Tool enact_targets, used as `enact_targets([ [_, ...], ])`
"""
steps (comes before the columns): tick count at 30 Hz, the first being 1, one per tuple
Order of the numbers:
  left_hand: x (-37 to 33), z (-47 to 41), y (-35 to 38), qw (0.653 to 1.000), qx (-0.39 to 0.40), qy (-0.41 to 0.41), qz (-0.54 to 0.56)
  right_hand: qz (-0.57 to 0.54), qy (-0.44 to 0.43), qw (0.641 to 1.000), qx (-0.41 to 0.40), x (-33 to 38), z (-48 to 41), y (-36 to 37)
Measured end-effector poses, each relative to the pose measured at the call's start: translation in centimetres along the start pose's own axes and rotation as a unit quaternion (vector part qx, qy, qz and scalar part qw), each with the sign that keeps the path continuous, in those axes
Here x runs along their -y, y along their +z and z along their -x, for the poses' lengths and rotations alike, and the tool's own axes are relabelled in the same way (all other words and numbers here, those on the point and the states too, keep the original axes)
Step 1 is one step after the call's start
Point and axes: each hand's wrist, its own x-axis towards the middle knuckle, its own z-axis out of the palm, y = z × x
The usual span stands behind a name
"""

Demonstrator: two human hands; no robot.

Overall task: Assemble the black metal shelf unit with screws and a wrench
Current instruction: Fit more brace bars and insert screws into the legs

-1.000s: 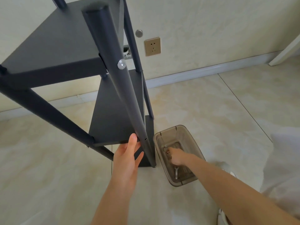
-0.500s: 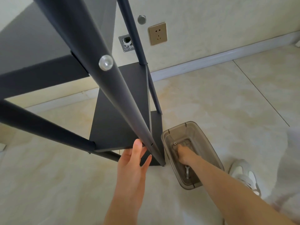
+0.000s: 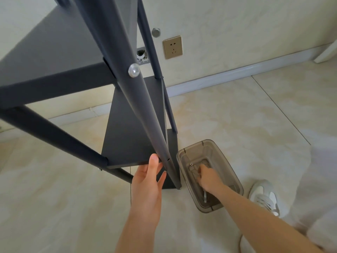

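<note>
Head view: the left hand (image 3: 147, 181) is flat, fingers straight and slightly apart. Its thumb tip touches the front edge of the lower board of the shelf unit (image 3: 135, 125), and its fingers lie just beside the front post (image 3: 145, 114). A screw (image 3: 134, 70) sits on that post, well above the hand. The right hand (image 3: 207, 178) reaches into a bin (image 3: 230, 168) on the floor (image 3: 237, 115), fingers bent down. Whether they hold anything cannot be told. A wrench (image 3: 205, 196) lies under its wrist.

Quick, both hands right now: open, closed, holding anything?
Left hand: open, fingers straight against the lower shelf edge.
Right hand: down in the plastic bin, grip cannot be told.
</note>
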Motion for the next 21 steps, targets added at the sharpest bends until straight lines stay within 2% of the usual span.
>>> enact_targets([
  [4, 0.2, -0.2, 0.0, 1.000, 0.010, 0.008, 0.001, -0.243, 0.099, 0.963, -0.058, 1.6, 2.7, -1.1],
  [10, 0.5, -0.4, 0.2, 1.000, 0.009, 0.011, 0.028, -0.419, 0.067, 0.900, -0.095, 5.4, 7.6, -4.6],
  [12, 0.4, -0.5, 0.3, 1.000, 0.005, 0.013, 0.026, -0.433, 0.039, 0.894, -0.106, 7.1, 9.9, -6.2],
  [18, 0.3, -0.4, 0.1, 1.000, -0.008, 0.013, 0.007, -0.372, -0.084, 0.918, -0.113, 11.2, 16.0, -10.2],
  [21, 0.0, -0.3, 0.1, 1.000, -0.017, 0.011, -0.010, -0.352, -0.118, 0.923, -0.099, 12.4, 17.5, -11.0],
])
